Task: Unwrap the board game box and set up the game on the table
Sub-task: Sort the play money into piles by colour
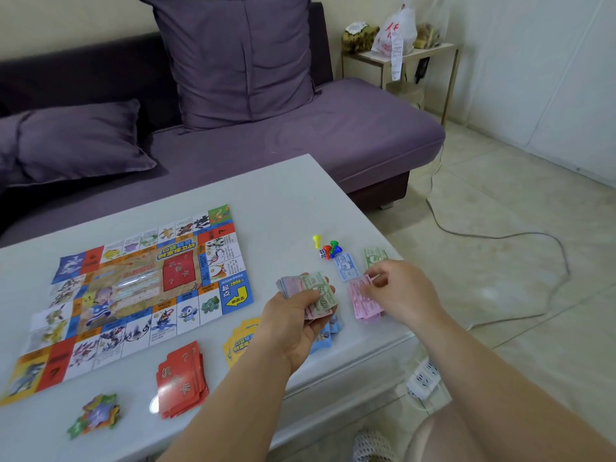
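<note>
White, glossy desk (283, 201), head view, carrying a game that is being laid out. A colourful printed paper game board (133, 295) is lying flat and unfolded on the left half of the desk; the game box itself is not showing.

The left hand (293, 325) is hovering over the near right part of the desk, its fingers (313, 296) curling round a mixed stack of pink and green paper play money (311, 288). The right hand (403, 288) is reaching to a pile of pink notes (365, 305), its fingers appearing to pinch a single pink note (368, 280) at the pile's far end.

A small pile of blue notes (346, 266) and a small pile of green notes (375, 256) are lying just beyond. A cluster of yellow, red, green and blue plastic pawns (328, 248) is standing beside them. A stack of red question-mark cards (181, 378) and a fan of yellow cards (238, 341) are resting near the front edge.

The money is probably being sorted by colour. Hazards:
- The pink pile is sitting near the desk's right edge, so a careless drop on the slick top could send notes sliding to the floor.
- The held stack is fanning loosely and could spill if the grip eases.
- A sweeping right forearm could knock the pawns.
</note>
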